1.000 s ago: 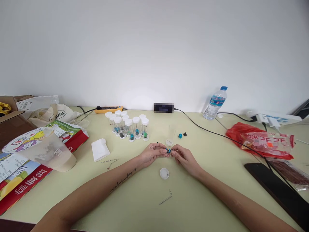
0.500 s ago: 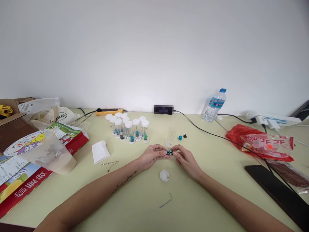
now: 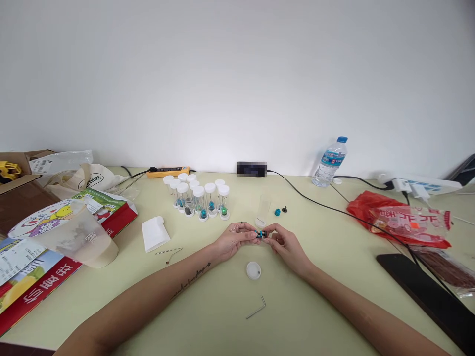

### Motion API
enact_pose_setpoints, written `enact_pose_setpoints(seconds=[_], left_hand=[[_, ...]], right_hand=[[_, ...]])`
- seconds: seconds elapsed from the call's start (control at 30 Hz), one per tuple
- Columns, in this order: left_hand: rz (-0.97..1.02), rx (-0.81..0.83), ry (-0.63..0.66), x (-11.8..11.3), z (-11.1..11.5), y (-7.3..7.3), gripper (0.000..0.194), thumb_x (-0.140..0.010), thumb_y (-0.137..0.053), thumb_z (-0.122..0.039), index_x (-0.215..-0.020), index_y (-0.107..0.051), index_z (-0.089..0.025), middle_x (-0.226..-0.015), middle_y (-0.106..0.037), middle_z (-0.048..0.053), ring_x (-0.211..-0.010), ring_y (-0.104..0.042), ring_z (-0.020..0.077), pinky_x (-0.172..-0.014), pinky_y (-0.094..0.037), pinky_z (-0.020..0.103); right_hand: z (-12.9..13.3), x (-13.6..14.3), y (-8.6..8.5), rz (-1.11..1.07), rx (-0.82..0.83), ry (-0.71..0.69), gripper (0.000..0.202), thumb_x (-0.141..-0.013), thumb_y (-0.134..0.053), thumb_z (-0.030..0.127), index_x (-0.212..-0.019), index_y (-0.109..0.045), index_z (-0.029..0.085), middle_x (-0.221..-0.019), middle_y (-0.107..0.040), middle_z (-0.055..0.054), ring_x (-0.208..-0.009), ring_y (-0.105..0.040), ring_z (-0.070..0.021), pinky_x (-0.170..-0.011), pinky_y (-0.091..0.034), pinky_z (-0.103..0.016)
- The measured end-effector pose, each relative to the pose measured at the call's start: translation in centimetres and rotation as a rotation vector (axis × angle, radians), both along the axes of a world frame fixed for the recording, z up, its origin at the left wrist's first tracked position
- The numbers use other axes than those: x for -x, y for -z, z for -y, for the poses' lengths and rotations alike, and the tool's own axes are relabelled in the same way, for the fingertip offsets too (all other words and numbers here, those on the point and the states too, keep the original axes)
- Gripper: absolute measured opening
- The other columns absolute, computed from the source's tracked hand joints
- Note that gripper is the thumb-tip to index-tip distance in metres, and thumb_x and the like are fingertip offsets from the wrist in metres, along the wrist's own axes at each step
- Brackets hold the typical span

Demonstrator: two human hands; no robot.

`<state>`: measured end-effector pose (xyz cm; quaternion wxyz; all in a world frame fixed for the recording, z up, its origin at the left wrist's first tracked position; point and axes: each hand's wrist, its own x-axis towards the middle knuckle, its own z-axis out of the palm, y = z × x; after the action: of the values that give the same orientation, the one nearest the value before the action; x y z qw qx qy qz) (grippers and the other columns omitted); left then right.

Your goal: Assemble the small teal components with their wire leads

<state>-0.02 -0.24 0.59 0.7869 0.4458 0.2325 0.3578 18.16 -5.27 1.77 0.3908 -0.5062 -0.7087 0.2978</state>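
Observation:
Between my two hands is a small teal and black part. My left hand pinches its left side with thumb and fingers, and a thin metal pin also shows at those fingers. The fingertips of my right hand close on the part's right end. Just behind my hands stands a clear tube. Nearer to me lie a round white cap and a bent hex key. A teal piece and a small black piece rest behind my right hand.
Several white-capped tubes stand at the back left, near a white paper packet and thin metal rods. A plastic cup is further left. A water bottle, red bag and black phone are right.
The fingers of my right hand have shifted slightly around the right end of the small part. My left hand keeps its grip.

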Motion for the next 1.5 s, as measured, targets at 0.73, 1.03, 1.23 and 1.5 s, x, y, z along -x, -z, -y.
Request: enact_pose_setpoints(seconds=[0.73,1.03,1.23,1.5], left_hand=[[-0.004,0.002,0.005,0.08,-0.10,-0.08,0.030,-0.060,-0.073,-0.025,-0.082,-0.060,-0.010,-0.081,-0.064,0.006,-0.073,-0.063,0.0163,-0.079,-0.045,0.031],[-0.011,-0.001,0.021,0.14,-0.19,0.16,0.030,-0.061,-0.073,-0.024,-0.083,-0.060,-0.009,-0.079,-0.064,0.007,-0.074,-0.064,0.0171,-0.080,-0.045,0.032],[0.003,-0.014,0.023,0.20,-0.19,0.18,0.027,-0.062,-0.071,-0.023,-0.082,-0.059,-0.009,-0.083,-0.064,0.007,-0.075,-0.064,0.0172,-0.081,-0.045,0.032],[-0.002,-0.022,0.017,0.09,-0.22,0.23,0.029,-0.061,-0.072,-0.024,-0.082,-0.059,-0.010,-0.083,-0.065,0.008,-0.075,-0.064,0.0170,-0.082,-0.044,0.032]], right_hand=[[0.16,0.08,0.11,0.071,-0.078,0.057,0.020,-0.084,-0.047,0.037,-0.092,-0.055,0.020,-0.060,-0.051,0.002,-0.051,-0.040,-0.0108,-0.049,-0.035,-0.023],[0.15,0.00,-0.30,0.079,-0.022,0.009,0.036,-0.090,-0.032,0.042,-0.074,-0.054,0.019,-0.053,-0.046,0.003,-0.049,-0.041,-0.0110,-0.050,-0.032,-0.023],[0.06,0.01,0.07,0.087,-0.035,0.034,0.025,-0.085,-0.043,0.043,-0.088,-0.053,0.020,-0.056,-0.046,0.003,-0.050,-0.042,-0.0118,-0.049,-0.033,-0.023],[0.03,-0.04,0.34,0.080,-0.064,0.038,0.017,-0.085,-0.046,0.035,-0.092,-0.052,0.021,-0.057,-0.045,0.004,-0.051,-0.041,-0.0109,-0.050,-0.034,-0.022]])
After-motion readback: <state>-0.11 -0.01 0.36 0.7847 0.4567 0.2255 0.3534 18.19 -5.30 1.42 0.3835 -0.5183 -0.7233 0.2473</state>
